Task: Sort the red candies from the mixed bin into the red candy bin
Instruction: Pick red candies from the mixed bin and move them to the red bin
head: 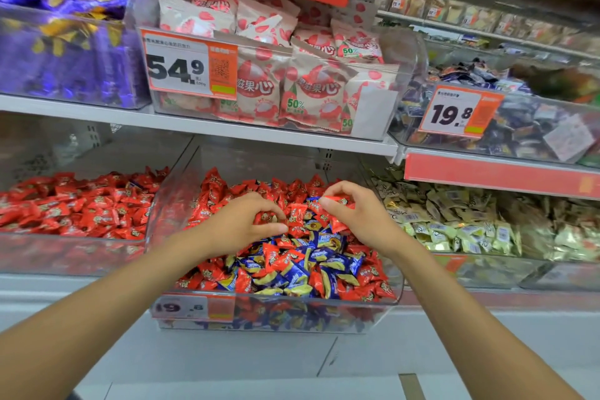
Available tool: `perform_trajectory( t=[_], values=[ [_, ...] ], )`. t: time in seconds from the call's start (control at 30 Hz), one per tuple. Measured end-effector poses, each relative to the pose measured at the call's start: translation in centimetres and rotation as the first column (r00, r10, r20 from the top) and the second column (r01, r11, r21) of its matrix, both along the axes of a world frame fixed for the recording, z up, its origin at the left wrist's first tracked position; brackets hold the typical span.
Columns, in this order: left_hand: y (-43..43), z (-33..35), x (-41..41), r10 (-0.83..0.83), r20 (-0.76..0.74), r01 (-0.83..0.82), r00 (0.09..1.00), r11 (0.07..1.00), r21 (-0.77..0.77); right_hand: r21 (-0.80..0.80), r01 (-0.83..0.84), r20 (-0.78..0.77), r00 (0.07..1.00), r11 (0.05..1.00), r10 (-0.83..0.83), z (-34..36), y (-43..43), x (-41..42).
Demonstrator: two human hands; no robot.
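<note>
The clear mixed bin (363,305) on the lower shelf holds red candies (279,261) and blue-and-yellow candies (328,269) heaped together. To its left stands the red candy bin (81,247), filled with red wrapped candies (81,208). Both my hands reach into the mixed bin. My left hand (242,221) curls its fingers round red candies at the middle of the heap. My right hand (354,211) pinches a red candy (334,200) between thumb and fingers just above the pile.
A bin of pale gold candies (470,230) sits to the right. On the upper shelf are a bin of pink-and-white snack bags (292,88), purple packs (65,42) at left and dark mixed sweets (519,127) at right. Price tags hang on the bin fronts.
</note>
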State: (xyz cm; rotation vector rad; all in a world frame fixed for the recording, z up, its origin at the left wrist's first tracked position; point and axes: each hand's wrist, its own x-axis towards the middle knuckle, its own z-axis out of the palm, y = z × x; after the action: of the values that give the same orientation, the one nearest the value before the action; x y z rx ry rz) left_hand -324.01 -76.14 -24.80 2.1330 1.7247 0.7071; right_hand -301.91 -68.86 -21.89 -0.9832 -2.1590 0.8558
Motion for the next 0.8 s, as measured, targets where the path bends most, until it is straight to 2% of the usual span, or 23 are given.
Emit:
perform_trajectory(
  t=[0.17,0.3,0.33,0.5,0.6,0.7,0.8],
  values=[
    [2.0,-0.3,1.6,0.111,-0.021,-0.111,0.994,0.994,0.008,-0.019,0.025,-0.016,1.0,1.0,-0.025,-0.1,0.6,-0.3],
    [3.5,-0.8,2.3,0.073,-0.228,-0.102,0.971,0.987,-0.122,0.007,-0.035,0.041,0.999,0.999,0.035,0.3,1.5,-0.2],
    [3.6,-0.8,2.4,0.057,-0.231,-0.09,0.971,0.987,-0.135,-0.003,-0.056,0.064,0.996,0.998,0.056,0.3,1.6,-0.2],
    [3.6,-0.3,1.2,0.112,-0.015,-0.112,0.994,0.993,-0.026,0.024,-0.043,0.142,0.989,0.999,0.04,0.3,1.2,-0.6],
    [2.9,0.4,-0.3,0.144,0.017,-0.144,0.989,0.989,0.017,0.097,-0.07,0.194,0.98,0.993,0.05,0.4,0.1,-1.3],
    [1.5,1.6,-1.2,0.142,-0.011,-0.142,0.99,0.99,-0.014,0.105,-0.15,0.267,0.957,0.983,0.117,0.1,-1.1,-2.6],
    [-0.3,2.2,-1.6,0.14,0.007,-0.139,0.99,0.985,-0.098,0.051,-0.254,0.453,0.868,0.966,0.204,-1.0,-1.4,-3.8]
  ],
)
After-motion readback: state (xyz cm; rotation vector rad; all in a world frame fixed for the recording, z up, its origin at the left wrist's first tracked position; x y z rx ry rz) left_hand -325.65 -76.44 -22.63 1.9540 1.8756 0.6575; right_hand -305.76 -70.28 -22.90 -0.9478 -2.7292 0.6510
